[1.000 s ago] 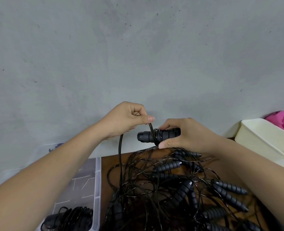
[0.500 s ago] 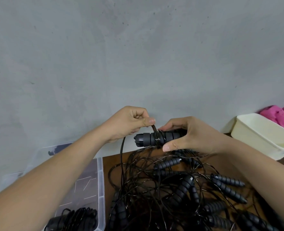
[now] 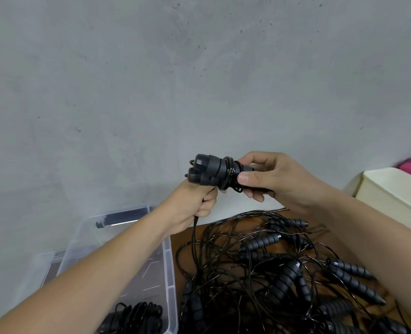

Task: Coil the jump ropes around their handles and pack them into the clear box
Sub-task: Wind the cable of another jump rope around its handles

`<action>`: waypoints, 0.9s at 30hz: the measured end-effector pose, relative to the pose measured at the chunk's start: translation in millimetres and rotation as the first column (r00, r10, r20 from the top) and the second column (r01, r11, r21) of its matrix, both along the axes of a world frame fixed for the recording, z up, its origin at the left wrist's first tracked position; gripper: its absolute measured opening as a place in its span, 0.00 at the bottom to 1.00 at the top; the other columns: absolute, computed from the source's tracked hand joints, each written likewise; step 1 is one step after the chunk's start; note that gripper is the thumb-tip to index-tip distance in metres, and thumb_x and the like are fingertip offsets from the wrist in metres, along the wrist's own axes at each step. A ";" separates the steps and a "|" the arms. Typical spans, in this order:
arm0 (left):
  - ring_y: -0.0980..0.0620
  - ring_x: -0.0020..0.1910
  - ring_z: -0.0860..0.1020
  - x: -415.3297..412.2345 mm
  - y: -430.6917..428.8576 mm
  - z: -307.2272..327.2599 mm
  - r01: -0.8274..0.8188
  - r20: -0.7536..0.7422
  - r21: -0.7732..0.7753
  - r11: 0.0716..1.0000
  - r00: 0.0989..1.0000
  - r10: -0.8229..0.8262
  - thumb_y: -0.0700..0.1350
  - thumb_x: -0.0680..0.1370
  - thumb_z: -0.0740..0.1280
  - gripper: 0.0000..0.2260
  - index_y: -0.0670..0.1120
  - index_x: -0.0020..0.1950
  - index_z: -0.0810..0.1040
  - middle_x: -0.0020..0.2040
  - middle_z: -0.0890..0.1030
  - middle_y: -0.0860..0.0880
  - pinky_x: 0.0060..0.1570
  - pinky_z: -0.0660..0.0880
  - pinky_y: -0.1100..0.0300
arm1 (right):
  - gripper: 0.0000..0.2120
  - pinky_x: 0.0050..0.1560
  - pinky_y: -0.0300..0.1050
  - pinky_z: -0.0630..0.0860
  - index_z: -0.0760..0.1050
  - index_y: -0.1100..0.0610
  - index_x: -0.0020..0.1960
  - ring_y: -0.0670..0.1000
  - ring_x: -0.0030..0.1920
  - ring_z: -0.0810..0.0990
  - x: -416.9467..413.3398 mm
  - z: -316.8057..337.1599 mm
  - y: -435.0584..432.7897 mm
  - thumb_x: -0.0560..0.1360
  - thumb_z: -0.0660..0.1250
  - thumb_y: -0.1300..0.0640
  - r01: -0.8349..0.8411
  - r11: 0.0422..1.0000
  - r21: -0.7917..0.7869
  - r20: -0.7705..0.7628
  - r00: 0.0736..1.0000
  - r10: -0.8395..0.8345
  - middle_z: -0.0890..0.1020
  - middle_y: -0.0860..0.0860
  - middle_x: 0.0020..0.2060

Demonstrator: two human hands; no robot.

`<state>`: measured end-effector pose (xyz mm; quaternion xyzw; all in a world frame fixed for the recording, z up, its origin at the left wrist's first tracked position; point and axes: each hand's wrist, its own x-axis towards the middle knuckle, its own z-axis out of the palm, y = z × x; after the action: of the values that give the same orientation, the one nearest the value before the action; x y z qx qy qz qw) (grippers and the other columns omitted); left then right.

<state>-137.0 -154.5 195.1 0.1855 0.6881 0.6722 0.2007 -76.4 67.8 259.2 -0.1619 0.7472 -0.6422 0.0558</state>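
Left grip [image 3: 193,209] apparently fisted, right grip [image 3: 278,179] curled, raised higher

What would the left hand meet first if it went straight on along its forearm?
Probably the paired handles held by the right hand: their capped ends sit just above the left hand, which grips the rope. Depth is unclear.

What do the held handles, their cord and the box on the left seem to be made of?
Handle pair: smooth, matte dark-grey ends, likely hard plastic; the grip section is hidden by the hand. Cord: thin, black, with glossy glints, probably plastic-coated; the core cannot be seen. Clear box: see-through, slightly frosted walls that hold their shape, so rigid plastic.
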 end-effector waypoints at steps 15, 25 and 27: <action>0.52 0.27 0.61 25.4 -4.0 -12.6 -0.101 -0.143 -0.104 0.989 0.986 0.086 0.56 0.89 0.57 0.20 0.42 0.56 0.81 0.33 0.63 0.50 0.27 0.59 0.60 | 0.16 0.36 0.47 0.75 0.85 0.61 0.56 0.52 0.34 0.77 -4.9 -1.2 -18.1 0.73 0.79 0.53 0.164 0.986 0.013 -0.067 0.984 -0.163 0.82 0.55 0.34; 0.54 0.26 0.70 43.3 10.1 7.1 -0.077 -0.415 -0.405 0.911 0.904 -0.107 0.51 0.86 0.64 0.11 0.53 0.49 0.84 0.26 0.72 0.56 0.33 0.67 0.56 | 0.19 0.46 0.33 0.69 0.80 0.47 0.56 0.41 0.50 0.77 -7.0 -19.5 3.5 0.72 0.79 0.38 0.510 0.709 0.487 -0.510 0.825 -0.243 0.78 0.41 0.52; 0.55 0.26 0.67 38.7 4.2 17.8 -0.058 -0.402 -0.388 0.920 0.909 -0.112 0.51 0.85 0.66 0.10 0.52 0.48 0.85 0.28 0.69 0.56 0.32 0.64 0.57 | 0.20 0.46 0.31 0.70 0.81 0.48 0.58 0.41 0.49 0.78 -3.9 -25.2 6.6 0.75 0.72 0.35 0.478 0.693 0.540 -0.511 0.840 -0.182 0.77 0.42 0.52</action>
<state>-98.3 -150.3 213.0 0.2905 0.8324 0.4630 0.0918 -80.3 74.4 234.0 -0.1255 0.9324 -0.2919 -0.1726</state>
